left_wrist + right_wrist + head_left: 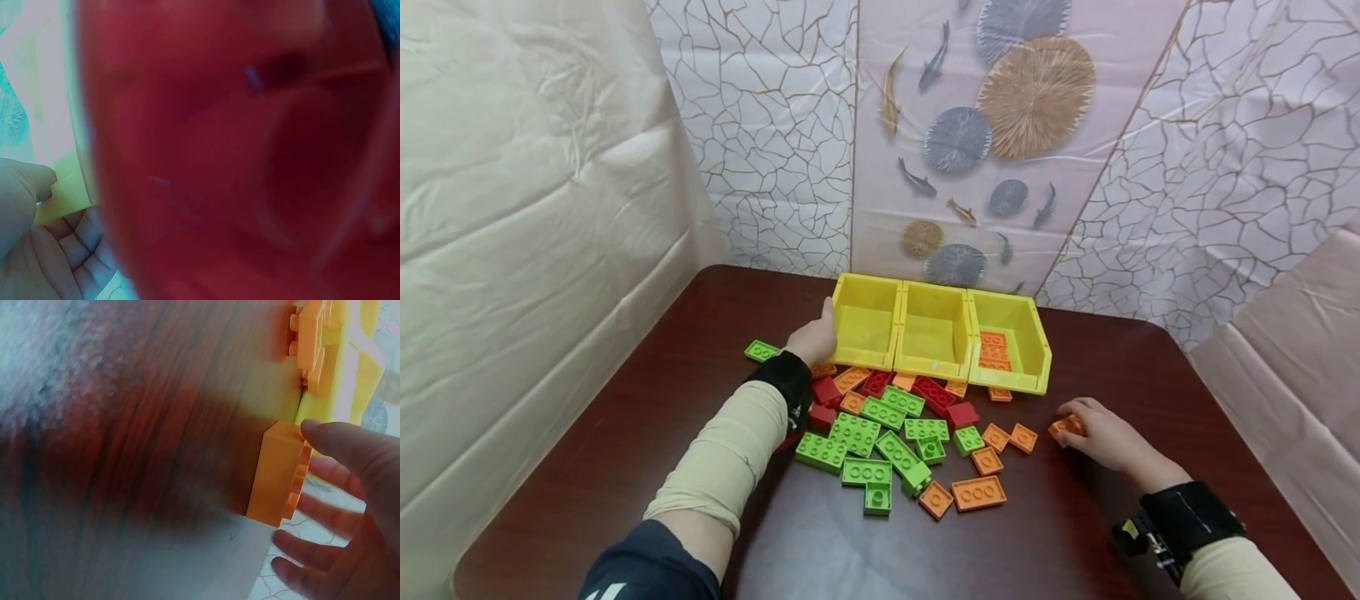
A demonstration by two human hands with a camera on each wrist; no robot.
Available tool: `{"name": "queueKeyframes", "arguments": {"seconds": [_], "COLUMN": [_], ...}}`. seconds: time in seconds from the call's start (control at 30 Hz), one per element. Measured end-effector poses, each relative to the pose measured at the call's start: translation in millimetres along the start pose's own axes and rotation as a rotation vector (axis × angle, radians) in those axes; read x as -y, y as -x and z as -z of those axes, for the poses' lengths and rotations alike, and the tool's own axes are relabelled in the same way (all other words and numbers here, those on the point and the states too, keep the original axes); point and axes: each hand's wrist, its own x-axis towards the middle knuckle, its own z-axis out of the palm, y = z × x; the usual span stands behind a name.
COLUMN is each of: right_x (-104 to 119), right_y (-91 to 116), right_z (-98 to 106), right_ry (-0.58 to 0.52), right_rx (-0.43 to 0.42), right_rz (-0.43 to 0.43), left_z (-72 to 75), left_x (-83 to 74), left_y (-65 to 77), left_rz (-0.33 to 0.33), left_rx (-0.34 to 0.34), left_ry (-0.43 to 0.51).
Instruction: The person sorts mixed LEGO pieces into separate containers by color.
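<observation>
Brick in orange (275,478) lies held inside the curled right grip (1103,435), the left grip (814,338) clasping a yellow bin (867,321).

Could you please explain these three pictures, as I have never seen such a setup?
There is no robot here: a person works with bare hands, wearing cameras. The widest picture comes from the head, looking forward and down; the other two come from the left and right wrists. On the dark table lie green bricks, red bricks and orange bricks, mostly in front of a three-part yellow bin whose rightmost section holds orange bricks too. The left hand pinches the bin's left edge. The right hand touches an orange brick; how firmly is unclear. A blurred red shape fills most of the left wrist picture.
</observation>
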Motion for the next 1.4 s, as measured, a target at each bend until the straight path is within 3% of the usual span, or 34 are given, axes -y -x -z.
{"name": "queueKeyframes", "arguments": {"seconds": [0.17,0.33,0.53,0.63,0.87,1.1,1.3,1.4], "right_x": [0,9,23,33,40,36,36,35], "right_y": [-1,-7,-25,-39,-77,-100,-106,-109], "right_z": [3,15,34,40,41,35,33,34], "right_ry": [0.017,-0.013,0.009,0.043,0.226,0.409,0.398,0.368], "right_rx": [0.004,-0.073,-0.21,-0.231,-0.173,-0.083,0.036,0.101], "right_rz": [-0.018,-0.011,0.091,0.123,0.172,0.203,0.121,0.082], "left_z": [0.8,2.5,2.9,2.8,1.7,-0.5,-1.7,-2.2], "left_x": [-0.9,-2.4,-2.1,-0.8,1.2,-0.4,0.2,-0.3], "left_y": [2.3,3.2,3.8,1.6,-4.2,-5.6,-8.1,-7.2], "left_rz": [-0.005,-0.034,-0.007,-0.01,-0.069,-0.052,-0.142,-0.132], "left_rx": [-0.008,-0.01,-0.017,-0.014,-0.013,-0.005,-0.009,-0.011], "left_ry": [-0.031,-0.082,-0.06,-0.061,-0.115,-0.089,-0.154,-0.129]}}
